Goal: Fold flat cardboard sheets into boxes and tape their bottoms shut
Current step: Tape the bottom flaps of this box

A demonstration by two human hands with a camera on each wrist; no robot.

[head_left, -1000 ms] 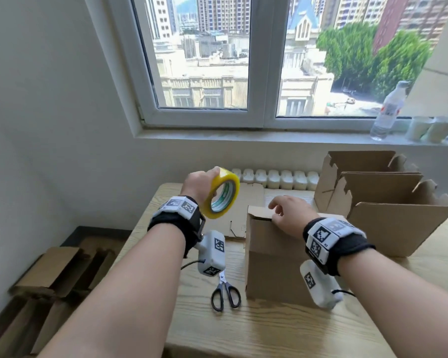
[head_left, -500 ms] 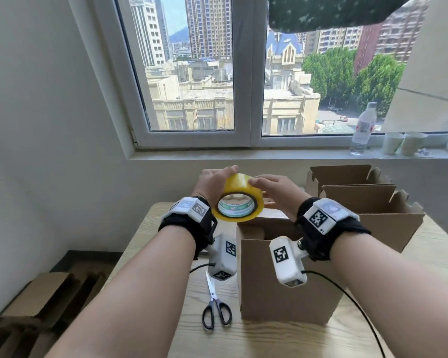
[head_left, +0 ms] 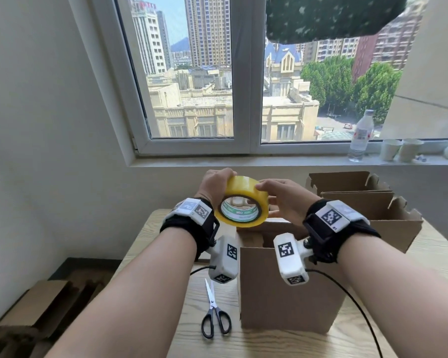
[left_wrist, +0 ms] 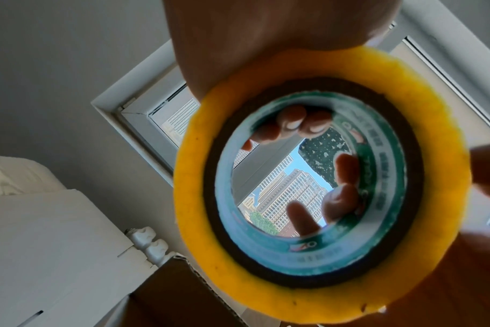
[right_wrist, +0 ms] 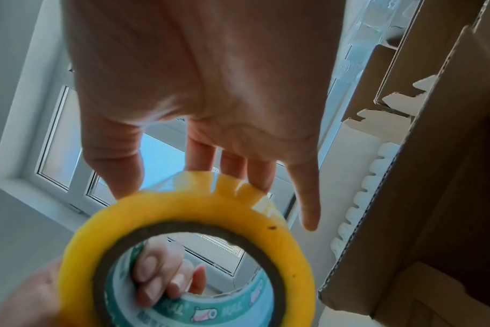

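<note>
My head view faces forward-down over the tabletop (head_left: 282, 342); both wrist views look upward, very close, sharing the tape roll (left_wrist: 319, 285) (right_wrist: 182, 210) and window (head_left: 248, 73).

Left hand (head_left: 216, 182) curled — right hand (head_left: 282, 200) extended

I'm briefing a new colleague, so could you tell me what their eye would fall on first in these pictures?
The bright yellow tape roll stands out first, held up in mid-air between the left hand and the right hand, above the folded cardboard box on the wooden table. Black-handled scissors lie just left of that box.
</note>
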